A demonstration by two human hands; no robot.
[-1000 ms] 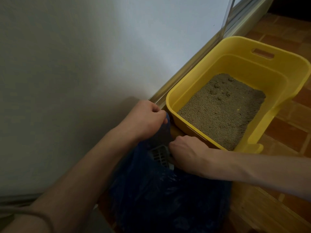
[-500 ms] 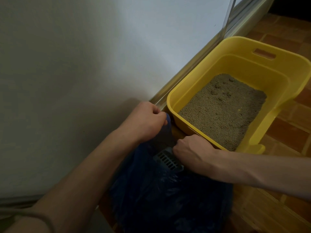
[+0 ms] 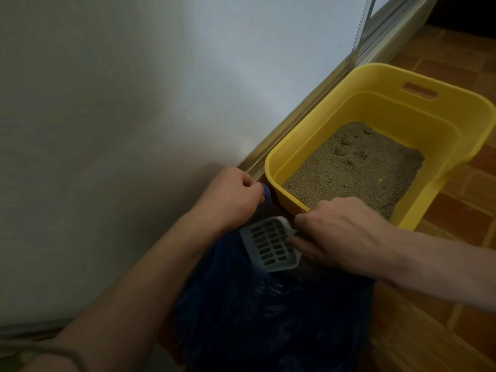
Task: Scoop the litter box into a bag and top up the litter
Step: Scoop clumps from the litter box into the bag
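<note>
Here the left hand (image 3: 230,197) grips the bag (image 3: 268,318); the right hand (image 3: 341,232) grips the scoop (image 3: 268,245).

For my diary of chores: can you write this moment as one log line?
left hand: grips blue bag edge | right hand: holds slotted scoop over bag | litter box: clumps remain

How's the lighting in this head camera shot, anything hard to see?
Head view: dim overall; the wall darkens toward the left, the dark blue bag loses detail in shadow, the yellow litter box and grey scoop stay clear; wide-angle bending shows at the edges.
</note>
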